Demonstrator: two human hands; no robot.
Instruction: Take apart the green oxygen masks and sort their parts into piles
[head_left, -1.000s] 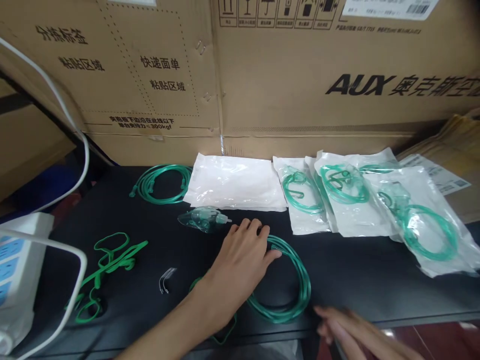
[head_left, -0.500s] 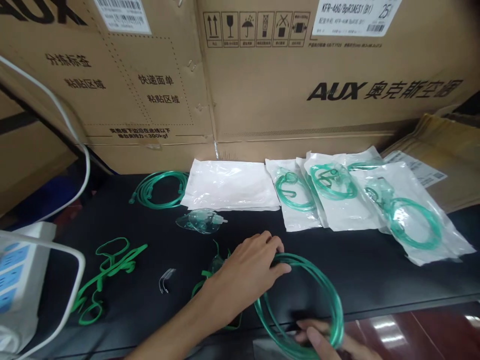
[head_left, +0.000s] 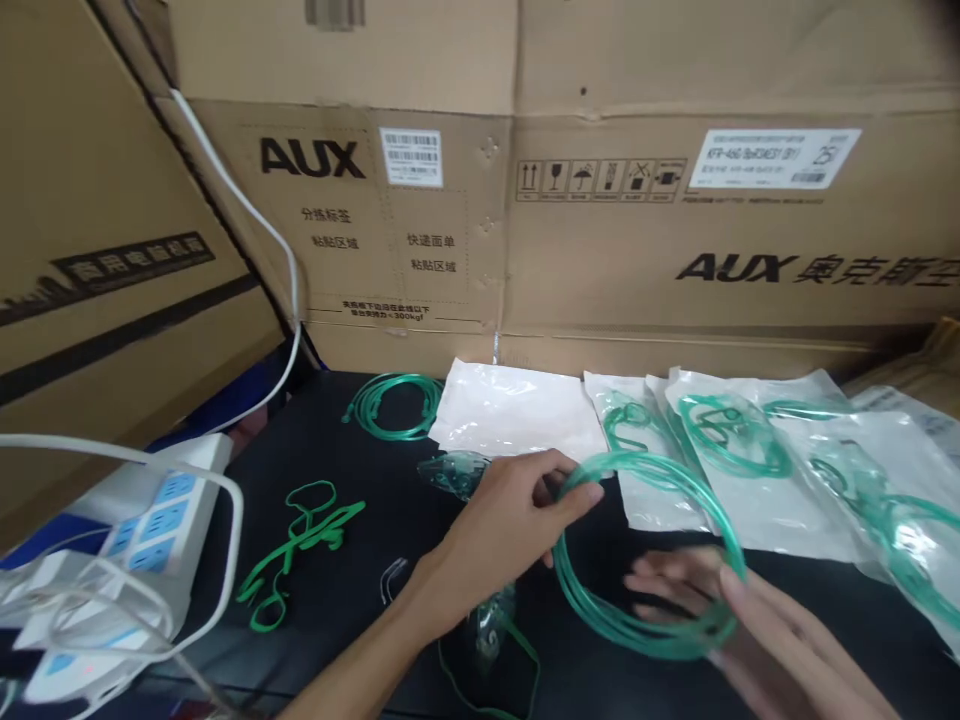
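Note:
My left hand (head_left: 517, 505) is closed on the upper left of a coil of green tubing (head_left: 637, 635), thumb on top and fingers curled around it. The coil is held above the black table. My right hand (head_left: 697, 590), blurred by motion, is at the coil's lower right. Its fingers stretch into the loop behind the tubing and its thumb is apart from them. Under my left forearm lies a clear green oxygen mask (head_left: 495, 620) with a green strap. Another mask (head_left: 454, 472) is partly hidden behind my left hand.
Packaged masks with tubing (head_left: 735, 440) lie in white pouches at the right. A white pouch (head_left: 517, 410) and another tubing coil (head_left: 394, 405) are at the back. Green elastic straps (head_left: 307, 535), thin metal strips (head_left: 391, 578) and a power strip (head_left: 161, 535) are leftward. Cardboard boxes (head_left: 600, 300) stand behind.
The view has shifted left and up. Both hands have raised the tubing coil toward the white pouches. My right hand's fingers have spread out inside the loop.

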